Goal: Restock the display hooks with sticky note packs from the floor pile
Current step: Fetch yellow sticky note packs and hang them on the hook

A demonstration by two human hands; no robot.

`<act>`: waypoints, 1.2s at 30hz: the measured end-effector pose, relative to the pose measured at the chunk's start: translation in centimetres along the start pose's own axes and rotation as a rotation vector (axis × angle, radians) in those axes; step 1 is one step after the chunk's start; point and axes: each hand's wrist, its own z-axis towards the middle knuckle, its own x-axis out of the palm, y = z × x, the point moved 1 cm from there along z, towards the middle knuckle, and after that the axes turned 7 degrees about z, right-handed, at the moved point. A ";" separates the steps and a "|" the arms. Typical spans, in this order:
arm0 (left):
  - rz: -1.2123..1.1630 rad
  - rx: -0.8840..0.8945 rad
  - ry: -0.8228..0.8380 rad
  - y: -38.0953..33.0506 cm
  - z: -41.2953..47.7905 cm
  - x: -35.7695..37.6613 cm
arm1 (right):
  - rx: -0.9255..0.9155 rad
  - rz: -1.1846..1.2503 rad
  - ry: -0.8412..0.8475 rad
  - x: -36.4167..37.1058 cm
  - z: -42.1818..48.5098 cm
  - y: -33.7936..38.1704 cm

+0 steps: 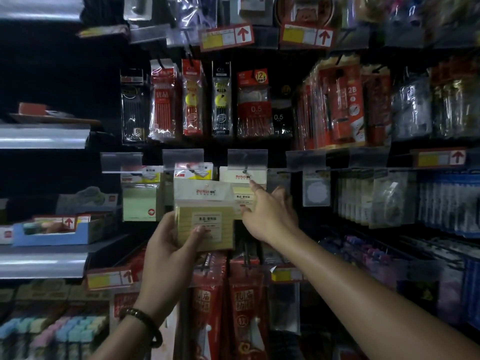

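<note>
Head view showed a restock in mid-step: the left hand (168, 245) clamped round a yellow sticky note pack (205, 224), held up just before the display rack's middle row, its punched header uppermost. The right hand (270, 216), fingers loose and gripping nothing, stretched a forefinger to a matching pack (242, 177) hanging on the hook (245, 169) under a clear label holder (246, 158). Hanging appeared to be next, likely calling for the header hole to be lined up with that hook's tip.
</note>
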 end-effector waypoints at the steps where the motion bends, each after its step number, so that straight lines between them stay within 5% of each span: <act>1: -0.016 -0.005 0.008 0.0 0.1 0.3 | -0.049 -0.064 -0.102 -0.1 -0.6 0.0; 3: -0.048 -0.022 0.019 0.0 0.4 1.1 | -0.221 0.125 -0.282 -0.3 -2.2 -0.3; 7: -0.060 -0.051 0.052 0.2 1.4 2.5 | -0.394 0.677 -0.192 0.1 -4.6 -1.2; 14: 0.047 0.017 0.047 0.3 2.5 4.9 | -0.041 1.094 -0.193 0.3 -3.4 -1.7; 19: 0.093 0.159 -0.109 -0.5 3.2 5.7 | -0.112 1.091 -0.291 0.0 -3.3 -1.9; 36: 0.414 0.312 -0.035 -0.3 7.9 7.0 | -0.180 0.956 -0.423 -0.5 -0.7 -2.8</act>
